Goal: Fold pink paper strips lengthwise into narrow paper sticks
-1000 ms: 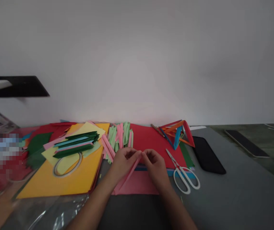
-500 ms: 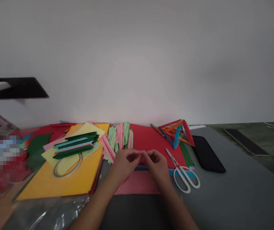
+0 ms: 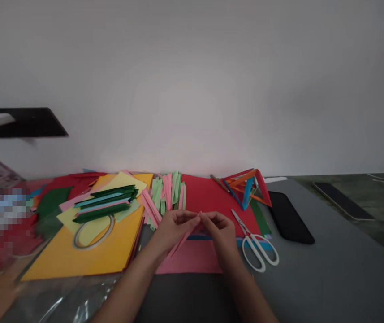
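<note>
While the left hand point(image 3: 174, 229) and the right hand point(image 3: 221, 226) meet at their fingertips, a narrow pink strip point(image 3: 182, 242) appears pinched at its upper end between them, its length slanting down leftward over a pink sheet point(image 3: 198, 259). Both hands are narrowed on this piece; the exact pinch is too small to resolve. Because the paper is slender, uneven pressure could crease it askew or tear it, and a slack pinch could let it slip. The sheet's similar colour could mask a misalignment. Beyond the left hand, loose green and pink strips point(image 3: 170, 190) could scatter if brushed. To the right lie white-handled scissors point(image 3: 254, 242), which a straying forearm could nudge; farther off, a knock could deform the open paper frame point(image 3: 248, 194).
</note>
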Available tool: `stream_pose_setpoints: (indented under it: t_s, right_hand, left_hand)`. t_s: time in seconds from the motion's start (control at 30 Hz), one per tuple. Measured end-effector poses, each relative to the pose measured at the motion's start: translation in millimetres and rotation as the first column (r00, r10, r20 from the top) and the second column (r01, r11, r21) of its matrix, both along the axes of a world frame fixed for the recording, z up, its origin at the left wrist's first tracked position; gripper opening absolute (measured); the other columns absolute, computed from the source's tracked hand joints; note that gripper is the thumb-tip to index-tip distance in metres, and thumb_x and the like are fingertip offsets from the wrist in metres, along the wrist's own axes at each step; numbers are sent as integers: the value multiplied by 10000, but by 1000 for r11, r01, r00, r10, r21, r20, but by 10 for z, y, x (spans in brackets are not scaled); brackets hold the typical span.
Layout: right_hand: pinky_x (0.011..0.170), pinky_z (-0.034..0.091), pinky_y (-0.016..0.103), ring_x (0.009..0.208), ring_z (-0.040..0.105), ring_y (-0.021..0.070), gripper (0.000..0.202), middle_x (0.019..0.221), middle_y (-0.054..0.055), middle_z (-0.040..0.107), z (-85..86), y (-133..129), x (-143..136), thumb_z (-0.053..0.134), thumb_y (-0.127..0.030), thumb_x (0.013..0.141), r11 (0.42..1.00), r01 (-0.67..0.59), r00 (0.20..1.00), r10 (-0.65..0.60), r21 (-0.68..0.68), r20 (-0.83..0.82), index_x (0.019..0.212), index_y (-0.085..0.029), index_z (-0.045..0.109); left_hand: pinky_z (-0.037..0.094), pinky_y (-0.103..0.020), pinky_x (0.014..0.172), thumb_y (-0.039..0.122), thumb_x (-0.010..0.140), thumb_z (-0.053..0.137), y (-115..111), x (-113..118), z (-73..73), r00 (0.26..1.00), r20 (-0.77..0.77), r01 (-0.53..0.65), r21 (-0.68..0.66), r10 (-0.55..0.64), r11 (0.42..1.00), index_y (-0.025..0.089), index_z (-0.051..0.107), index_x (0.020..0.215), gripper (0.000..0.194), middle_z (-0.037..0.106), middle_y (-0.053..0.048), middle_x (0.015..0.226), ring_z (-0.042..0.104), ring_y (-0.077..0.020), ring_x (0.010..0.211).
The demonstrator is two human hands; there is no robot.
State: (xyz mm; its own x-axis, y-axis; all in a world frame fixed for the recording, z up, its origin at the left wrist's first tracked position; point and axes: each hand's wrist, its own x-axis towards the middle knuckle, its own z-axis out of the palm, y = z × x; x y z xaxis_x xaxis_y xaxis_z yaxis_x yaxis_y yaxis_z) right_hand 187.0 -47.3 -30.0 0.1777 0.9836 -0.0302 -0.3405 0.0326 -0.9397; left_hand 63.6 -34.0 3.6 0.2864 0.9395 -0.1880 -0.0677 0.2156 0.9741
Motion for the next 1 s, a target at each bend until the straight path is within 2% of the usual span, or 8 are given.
stream_pose_setpoints:
  t_s: [0.2, 0.33, 0.53, 0.7, 0.77, 0.87, 1.0]
  right_hand:
    - [504, 414, 225, 518, 531, 119, 185, 545, 7, 602, 38, -7, 3, 637, -337, 627, 998, 28, 993, -34, 58, 109, 601, -155, 618]
    - [471, 400, 217, 488, 503, 110, 212, 529, 5, 581, 39, -8, 6, 629, -354, 628, 996, 61, 982, -71, 62, 176, 594, -146, 605]
    - [433, 372, 204, 448, 464, 94, 231, 483, -21, 528, 39, -6, -4, 609, -373, 649, 997, 72, 985, -78, 41, 154, 590, -153, 572]
    - [482, 405, 220, 504, 485, 104, 262, 566, 4, 552, 44, 9, -25, 564, -407, 684, 998, 36, 985, -44, 52, 169, 670, -145, 572]
    - [528, 421, 232, 557, 512, 119, 241, 614, 16, 574, 61, -2, -32, 594, -387, 658, 997, 26, 962, -45, 76, 268, 678, -147, 572]
    - [648, 429, 270, 669, 550, 154, 195, 690, 30, 610, 95, -36, -42, 631, -340, 627, 983, 43, 885, -120, 176, 450, 700, -162, 595]
    - [708, 428, 302, 734, 563, 172, 148, 749, 43, 626, 97, -67, -45, 592, -312, 677, 948, 57, 833, -219, 314, 509, 736, -178, 615]
  left_hand:
    - [487, -285, 644, 314, 580, 681, 2, 17, -61, 999, 2, -43, -4, 43, 999, 125, 646, 712, 233, 664, -49, 677, 615, -163, 630]
    - [484, -296, 662, 323, 593, 670, -10, 14, -77, 1000, 18, 0, 10, 0, 1000, 129, 646, 743, 246, 667, -50, 689, 619, -174, 656]
    - [460, -272, 647, 409, 654, 593, -8, -4, -13, 992, -92, 88, 64, -82, 994, 123, 655, 718, 299, 670, -62, 696, 610, -182, 679]
    - [437, -299, 755, 388, 706, 552, 21, -15, -21, 994, 17, -107, 60, 106, 992, 152, 578, 884, 297, 661, -73, 872, 605, -181, 798]
    - [411, -311, 812, 371, 740, 516, 19, -14, -16, 988, 77, -139, 87, 133, 986, 169, 543, 898, 258, 644, -82, 952, 591, -180, 866]
    - [413, -326, 815, 351, 754, 504, -4, 6, 18, 990, 117, -95, 86, 84, 992, 179, 505, 886, 217, 616, -99, 1026, 581, -188, 902]
    - [424, -341, 806, 346, 738, 527, -34, 45, 54, 988, 148, -51, 86, 38, 995, 169, 489, 873, 226, 610, -116, 1036, 583, -198, 903]
